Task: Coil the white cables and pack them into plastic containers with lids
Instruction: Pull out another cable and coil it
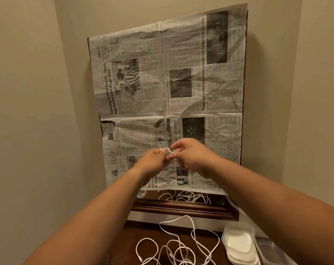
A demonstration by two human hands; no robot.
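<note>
Left hand (pixel 154 159): raised in front of the newspaper (pixel 170 83), fingers curled and pinching a small loop of white cable (pixel 167 151).
Right hand (pixel 192 155): just beside the left, fingers pinched on the same loop.
Loose cables (pixel 178 243): tangled on the bench (pixel 147 233), between the mirror's frame and the near edge.
Plastic containers (pixel 238 245): clear, stacked at the bench's right edge, just beside the tangle.
Mirror (pixel 181 207): wood-framed, standing at the back edge, papered over.
Room: walls (pixel 38 92) close in on both sides; dark bench top shows left of the tangle.

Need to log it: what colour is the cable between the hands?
The cable is white; head view.
</note>
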